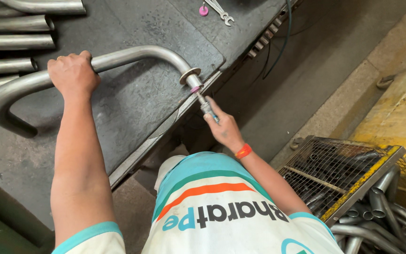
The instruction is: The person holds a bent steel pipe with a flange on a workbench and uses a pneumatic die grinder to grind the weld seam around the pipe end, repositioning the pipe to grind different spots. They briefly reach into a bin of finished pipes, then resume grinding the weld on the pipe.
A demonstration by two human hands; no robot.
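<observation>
Steel bent pipe pinned on dark tabletop, both hands busy.
Left hand clamps the pipe; right hand grips a slim grinding tool, pink tip at the flanged pipe end by the tabletop edge. Wire crate of tubes right.

My left hand covers the stretch of bent pipe under its palm, and my fingers curl out of sight behind it. My right hand hides most of the small tool; its tip is lost inside the pipe's mouth. The pipes stacked at top left and the wire crate run off the frame's edges.
</observation>
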